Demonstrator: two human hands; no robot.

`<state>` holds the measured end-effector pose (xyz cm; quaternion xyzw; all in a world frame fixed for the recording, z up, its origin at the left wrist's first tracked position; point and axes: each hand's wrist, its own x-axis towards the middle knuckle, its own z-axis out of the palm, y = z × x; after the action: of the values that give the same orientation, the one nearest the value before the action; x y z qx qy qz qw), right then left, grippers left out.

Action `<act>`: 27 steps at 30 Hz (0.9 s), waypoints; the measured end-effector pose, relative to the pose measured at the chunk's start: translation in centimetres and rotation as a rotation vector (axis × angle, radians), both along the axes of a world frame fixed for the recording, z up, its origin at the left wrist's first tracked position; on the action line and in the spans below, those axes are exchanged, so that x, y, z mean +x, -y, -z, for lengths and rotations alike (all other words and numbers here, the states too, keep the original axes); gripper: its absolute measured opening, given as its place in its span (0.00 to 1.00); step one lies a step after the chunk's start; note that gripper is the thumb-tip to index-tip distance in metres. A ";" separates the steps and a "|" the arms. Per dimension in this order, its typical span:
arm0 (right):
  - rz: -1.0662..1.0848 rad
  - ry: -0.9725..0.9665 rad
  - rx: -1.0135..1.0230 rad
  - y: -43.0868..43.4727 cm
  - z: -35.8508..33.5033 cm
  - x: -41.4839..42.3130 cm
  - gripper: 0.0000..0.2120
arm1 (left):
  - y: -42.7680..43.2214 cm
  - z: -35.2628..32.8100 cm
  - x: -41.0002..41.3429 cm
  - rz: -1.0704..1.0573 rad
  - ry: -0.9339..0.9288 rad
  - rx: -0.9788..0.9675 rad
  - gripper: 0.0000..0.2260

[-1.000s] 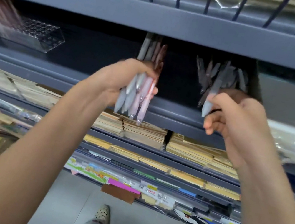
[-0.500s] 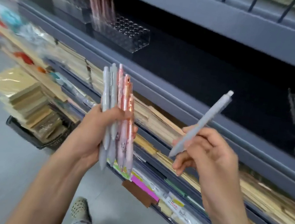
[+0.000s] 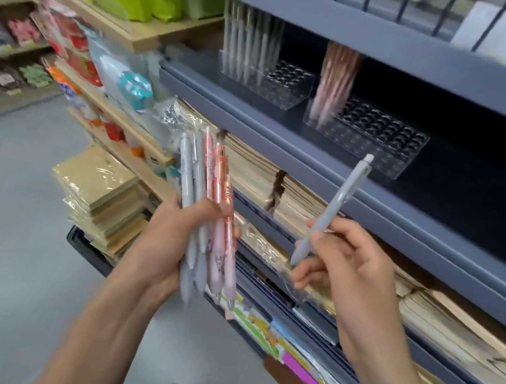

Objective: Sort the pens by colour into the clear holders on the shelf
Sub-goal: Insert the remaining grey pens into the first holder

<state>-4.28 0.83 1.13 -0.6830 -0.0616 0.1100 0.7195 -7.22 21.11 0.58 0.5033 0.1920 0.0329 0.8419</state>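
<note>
My left hand (image 3: pixel 166 244) grips a bundle of pens (image 3: pixel 206 204), grey ones on the left and pink ones on the right, tips pointing down. My right hand (image 3: pixel 346 267) pinches a single grey pen (image 3: pixel 332 208), held tilted with its clicker up toward the shelf. On the grey shelf stand two clear holders with rows of holes. The left holder (image 3: pixel 282 86) carries several grey pens (image 3: pixel 250 40). The right holder (image 3: pixel 381 139) carries several pink pens (image 3: pixel 333 81) at its left end. Both hands are below and in front of the holders.
The grey shelf lip (image 3: pixel 317 159) runs diagonally between my hands and the holders. Stacks of wrapped notebooks (image 3: pixel 303 200) fill the shelf below. Wooden shelves with packaged goods (image 3: pixel 104 73) stand at the left. The grey floor (image 3: pixel 1 250) lies below.
The view has swung left along the shelf, so both clear holders now sit ahead. Both hands kept their pens and stayed below the shelf lip.
</note>
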 end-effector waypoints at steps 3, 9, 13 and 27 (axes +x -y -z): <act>0.048 0.024 0.004 -4.3 -0.1 1.4 0.06 | -4.0 -0.1 1.7 0.051 0.009 0.004 0.23; 0.144 0.076 -0.065 -9.8 0.0 4.3 0.08 | -9.7 0.2 5.9 0.116 -0.008 0.003 0.23; 0.236 0.107 -0.125 -11.8 0.2 7.2 0.09 | -11.7 0.7 9.7 0.160 -0.010 0.004 0.17; 0.482 0.334 -0.233 -17.5 -2.4 17.4 0.03 | -16.6 -0.5 19.1 0.269 0.030 -0.063 0.25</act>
<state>13.08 18.37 3.53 -0.7643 -0.0022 -0.1713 0.6217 11.91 37.67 1.04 0.4971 0.1111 -0.0790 0.8569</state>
